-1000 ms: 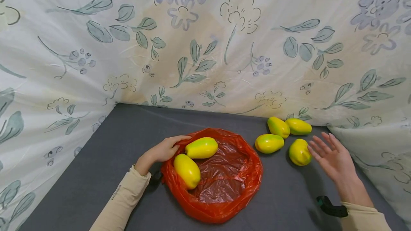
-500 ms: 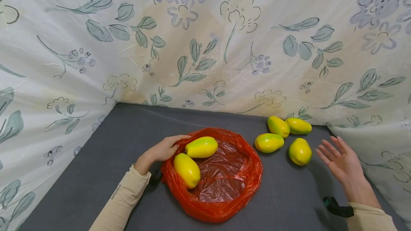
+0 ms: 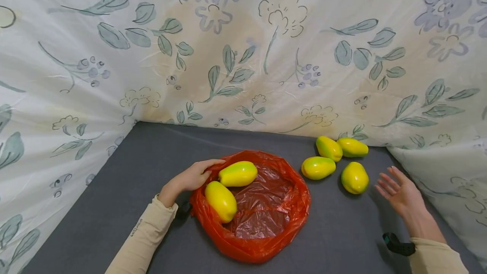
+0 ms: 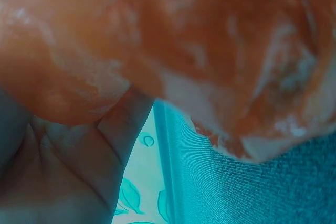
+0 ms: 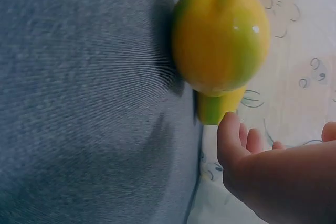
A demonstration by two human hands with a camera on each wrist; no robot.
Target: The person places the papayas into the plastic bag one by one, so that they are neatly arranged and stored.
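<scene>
Downward head view, close right-wrist view, fruit [image 3: 355, 178] in both

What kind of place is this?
Perhaps a makeshift, screened-off work area: a dark grey surface walled in by floral cloth, with yellow-green fruits in and beside a red plastic bag.

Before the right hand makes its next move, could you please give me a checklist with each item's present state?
1. Red bag open at the top: ok.
2. Left hand at bag's rim: ok.
3. Left hand's hold firm: cannot tell, fingers partly hidden.
4. Right hand holding nothing: ok.
5. Right hand touching nearest loose fruit: not ok, they are apart.
6. Room in the bag: ok, two fruits lie to one side.
</scene>
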